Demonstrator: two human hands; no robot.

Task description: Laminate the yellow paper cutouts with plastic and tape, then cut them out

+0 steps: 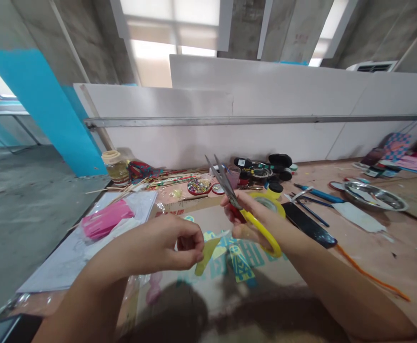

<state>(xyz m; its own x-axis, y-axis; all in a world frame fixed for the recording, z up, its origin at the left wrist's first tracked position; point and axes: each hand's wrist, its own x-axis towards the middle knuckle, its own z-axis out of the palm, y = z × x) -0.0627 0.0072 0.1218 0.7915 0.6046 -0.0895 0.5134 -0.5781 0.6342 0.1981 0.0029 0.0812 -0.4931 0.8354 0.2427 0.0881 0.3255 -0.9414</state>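
1. Closest to me, the left hand (165, 245) is almost closed. Its thumb and fingertips pinch a yellow paper (205, 257), which hangs above the table (372, 252), between both hands.
2. The right hand (251, 219) is closed around the yellow handles of the scissors (237, 205). The blades stand a little apart, with nothing between them.
3. The scissors' long axis runs from the handle loop, low at right, to the tips, high at left. The tips point up and away from me, toward the white wall (265, 95).
4. The paper's long axis is slanted, and its lower corner points down-left.
5. I judge a good cut needs the tips turned toward the paper, the paper fed deep near the pivot, and the pinching fingers kept off the blade line.
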